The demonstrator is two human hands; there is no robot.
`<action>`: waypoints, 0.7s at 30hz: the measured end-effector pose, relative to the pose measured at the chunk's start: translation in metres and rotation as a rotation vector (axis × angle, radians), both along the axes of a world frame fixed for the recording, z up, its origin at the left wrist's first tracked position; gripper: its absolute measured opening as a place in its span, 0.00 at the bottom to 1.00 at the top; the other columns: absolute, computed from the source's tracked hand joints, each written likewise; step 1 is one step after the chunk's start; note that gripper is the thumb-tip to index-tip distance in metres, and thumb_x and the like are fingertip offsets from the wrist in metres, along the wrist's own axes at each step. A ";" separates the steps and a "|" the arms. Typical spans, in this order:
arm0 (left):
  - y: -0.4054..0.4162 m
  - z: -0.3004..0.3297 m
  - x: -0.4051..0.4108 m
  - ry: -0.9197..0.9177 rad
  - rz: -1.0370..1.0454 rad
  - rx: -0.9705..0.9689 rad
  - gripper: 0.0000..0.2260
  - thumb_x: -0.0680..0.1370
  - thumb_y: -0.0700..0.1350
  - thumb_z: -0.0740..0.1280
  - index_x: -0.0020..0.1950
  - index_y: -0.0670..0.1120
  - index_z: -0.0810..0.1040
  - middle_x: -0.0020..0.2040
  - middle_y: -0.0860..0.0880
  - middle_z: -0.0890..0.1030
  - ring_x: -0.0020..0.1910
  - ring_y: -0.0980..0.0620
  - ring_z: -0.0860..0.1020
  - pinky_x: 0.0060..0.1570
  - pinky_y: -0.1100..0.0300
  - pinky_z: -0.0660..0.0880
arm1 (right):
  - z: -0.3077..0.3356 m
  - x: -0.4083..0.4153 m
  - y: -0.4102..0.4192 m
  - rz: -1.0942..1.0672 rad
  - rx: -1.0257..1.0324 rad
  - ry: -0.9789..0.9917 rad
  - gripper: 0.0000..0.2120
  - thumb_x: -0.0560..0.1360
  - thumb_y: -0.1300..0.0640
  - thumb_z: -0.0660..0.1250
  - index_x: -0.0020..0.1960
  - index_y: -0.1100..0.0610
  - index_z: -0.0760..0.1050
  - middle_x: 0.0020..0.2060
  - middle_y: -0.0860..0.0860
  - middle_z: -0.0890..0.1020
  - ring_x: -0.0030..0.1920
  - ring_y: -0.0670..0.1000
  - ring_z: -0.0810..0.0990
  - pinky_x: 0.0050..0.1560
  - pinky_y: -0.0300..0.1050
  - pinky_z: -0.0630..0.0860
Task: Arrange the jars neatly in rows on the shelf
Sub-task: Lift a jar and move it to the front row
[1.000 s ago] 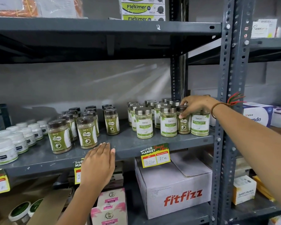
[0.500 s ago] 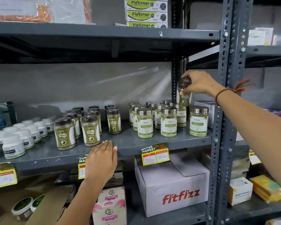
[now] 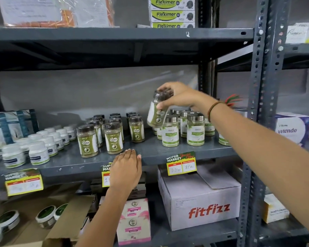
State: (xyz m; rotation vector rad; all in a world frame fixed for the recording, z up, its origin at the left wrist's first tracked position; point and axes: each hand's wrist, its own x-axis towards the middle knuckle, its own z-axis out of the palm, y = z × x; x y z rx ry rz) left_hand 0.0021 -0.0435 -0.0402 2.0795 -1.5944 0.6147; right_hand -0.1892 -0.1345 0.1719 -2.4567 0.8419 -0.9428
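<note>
Grey slotted-steel shelving (image 3: pixel 264 72) against a plain grey wall (image 3: pixel 78 90).

The perforated upright stands right of centre in the frame; a horizontal shelf board (image 3: pixel 114 35) spans the upper part of the frame, casting shadow beneath it. A second shelving bay (image 3: pixel 300 56) adjoins at right. Diffuse light leaves pale diagonal streaks on the wall at centre. Yellow price tags (image 3: pixel 182 166) hang from the middle shelf's front edge.

Matt grey metal shelf (image 3: pixel 168 154); clear glossy plastic jar (image 3: pixel 157 111); matt cardboard box (image 3: pixel 200 198).
</note>
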 end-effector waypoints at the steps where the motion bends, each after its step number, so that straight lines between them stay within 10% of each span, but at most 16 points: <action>1: 0.000 -0.001 0.000 0.003 -0.002 -0.008 0.23 0.81 0.53 0.49 0.68 0.42 0.71 0.67 0.44 0.76 0.67 0.48 0.72 0.69 0.52 0.65 | -0.008 0.010 -0.001 0.015 0.009 0.034 0.31 0.64 0.53 0.80 0.64 0.53 0.74 0.56 0.48 0.79 0.55 0.48 0.78 0.53 0.41 0.74; 21: -0.005 -0.008 0.002 -0.003 -0.006 -0.066 0.23 0.81 0.52 0.48 0.68 0.42 0.71 0.68 0.44 0.75 0.68 0.48 0.70 0.70 0.53 0.63 | -0.065 0.098 -0.039 0.021 0.091 0.277 0.33 0.66 0.48 0.78 0.68 0.50 0.71 0.66 0.51 0.75 0.62 0.52 0.74 0.53 0.43 0.66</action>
